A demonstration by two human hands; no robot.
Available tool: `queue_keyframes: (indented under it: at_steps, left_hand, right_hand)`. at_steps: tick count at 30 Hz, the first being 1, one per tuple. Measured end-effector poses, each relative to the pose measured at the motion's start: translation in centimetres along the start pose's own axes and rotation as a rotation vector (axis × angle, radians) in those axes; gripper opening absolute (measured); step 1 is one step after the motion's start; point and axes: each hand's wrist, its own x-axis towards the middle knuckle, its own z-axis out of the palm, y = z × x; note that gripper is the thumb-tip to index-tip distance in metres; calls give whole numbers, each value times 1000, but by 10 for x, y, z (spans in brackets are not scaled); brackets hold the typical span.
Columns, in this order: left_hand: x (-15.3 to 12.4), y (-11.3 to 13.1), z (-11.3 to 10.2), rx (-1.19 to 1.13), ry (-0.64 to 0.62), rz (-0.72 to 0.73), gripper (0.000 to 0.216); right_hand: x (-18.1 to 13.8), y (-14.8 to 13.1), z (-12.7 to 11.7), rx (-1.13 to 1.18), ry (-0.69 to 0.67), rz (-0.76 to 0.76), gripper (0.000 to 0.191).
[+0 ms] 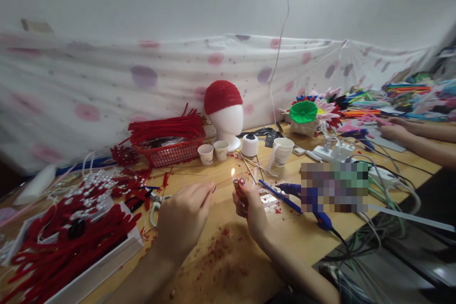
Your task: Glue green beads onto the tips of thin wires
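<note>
My left hand (185, 216) pinches a thin reddish strand (223, 182) between thumb and fingers; whether it is thread or wire I cannot tell. The strand runs right, toward a small flame (232, 172). That flame rises from a lighter (235, 183) in my right hand (251, 209), with the thumb on its top. Most of the lighter is hidden by the fingers. White-handled scissors (155, 211) lie just left of my left hand. Red scraps (223, 247) are scattered on the wooden table (203, 273) below the hands.
A red basket (174, 153) of red stems and a white foam head (228, 126) with a red cap stand behind. Paper cups (205, 154) and a thread spool (250, 145) are nearby. Blue glue guns (315, 202) and cables lie right. Another person's hands (394, 129) work far right.
</note>
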Motion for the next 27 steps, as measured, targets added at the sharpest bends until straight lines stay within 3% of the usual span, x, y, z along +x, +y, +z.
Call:
queue_keyframes:
  at_steps: [4, 13, 17, 23, 27]
  left_hand:
    - [1, -1, 0, 19, 18, -10, 19]
    - [4, -4, -2, 45, 62, 6, 21]
    - [4, -4, -3, 69, 62, 10, 23]
    - [4, -5, -3, 123, 68, 29, 25]
    - [4, -7, -2, 125, 84, 57, 26]
  right_hand:
    - [0, 2, -1, -21, 9, -2, 46]
    - [2, -12, 1, 329, 200, -7, 37]
    - [0, -10, 2, 320, 157, -14, 39]
    - [-3, -1, 5, 132, 11, 59, 44]
    - [-1, -2, 5, 143, 59, 112, 44]
